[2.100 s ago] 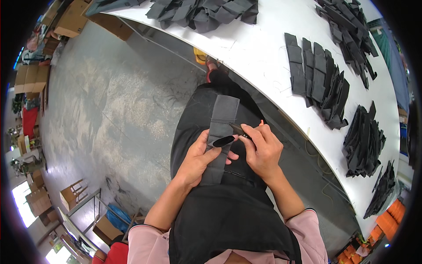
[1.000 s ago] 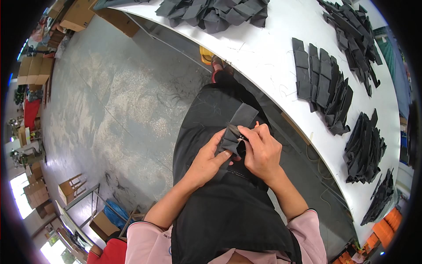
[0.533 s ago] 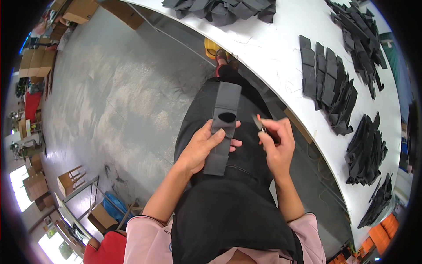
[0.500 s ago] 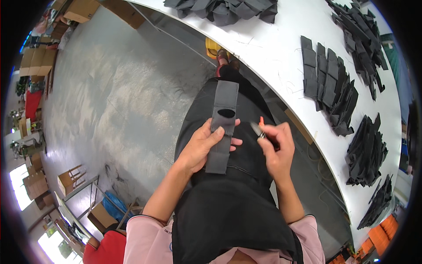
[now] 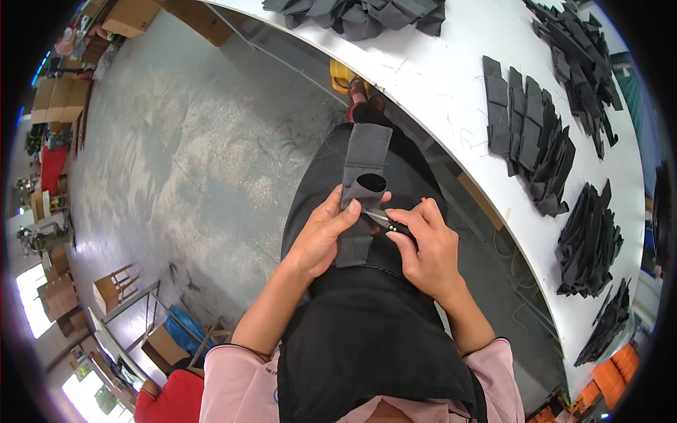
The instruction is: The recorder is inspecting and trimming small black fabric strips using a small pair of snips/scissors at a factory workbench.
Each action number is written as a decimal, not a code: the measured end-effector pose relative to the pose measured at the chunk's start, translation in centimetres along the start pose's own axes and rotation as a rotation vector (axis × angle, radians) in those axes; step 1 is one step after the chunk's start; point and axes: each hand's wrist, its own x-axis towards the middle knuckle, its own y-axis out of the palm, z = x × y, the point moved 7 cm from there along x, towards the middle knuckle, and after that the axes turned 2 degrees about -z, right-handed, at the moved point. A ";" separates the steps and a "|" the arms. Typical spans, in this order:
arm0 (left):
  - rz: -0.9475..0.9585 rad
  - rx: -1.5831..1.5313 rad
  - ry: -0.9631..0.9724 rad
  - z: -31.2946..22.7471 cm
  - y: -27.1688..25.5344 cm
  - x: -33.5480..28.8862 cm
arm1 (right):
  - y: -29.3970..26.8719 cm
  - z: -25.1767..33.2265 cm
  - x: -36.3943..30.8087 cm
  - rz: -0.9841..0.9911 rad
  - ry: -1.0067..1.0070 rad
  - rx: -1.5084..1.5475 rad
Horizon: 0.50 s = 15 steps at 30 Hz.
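A dark grey fabric strip (image 5: 368,146) with a sewn-on pocket loop lies over my lap, its loop bulging into an oval opening. My left hand (image 5: 326,229) grips it near the middle, thumb on top and fingers behind. Small thread snips (image 5: 389,223) with a black handle are in my right hand (image 5: 431,247), pinched between thumb and fingers. Their pale blades point left and reach the strip's edge just below the loop, close to my left thumb. Whether the blades have a thread between them is too small to tell.
A white table (image 5: 451,92) curves along the right, bearing several piles of similar dark strips (image 5: 529,127) and stray threads. Beneath its edge are a yellow object (image 5: 341,74) and a cardboard box (image 5: 482,202). At lower left are a metal frame, a blue bag (image 5: 185,326) and someone's red garment (image 5: 169,398).
My right hand has moved left with the snips, bringing the blades to the strip. The strip's loop has opened wider and the strip has tilted slightly.
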 end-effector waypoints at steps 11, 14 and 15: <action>-0.016 -0.008 -0.058 0.0 0.0 -0.2 | -0.1 -0.4 -0.7 -0.115 0.058 0.082; 0.003 0.117 -0.190 0.5 -0.5 -0.5 | 0.4 -1.5 0.0 -0.050 0.122 0.154; -0.007 0.114 -0.186 0.4 -0.7 -0.6 | 0.5 -1.6 0.2 -0.040 0.133 0.183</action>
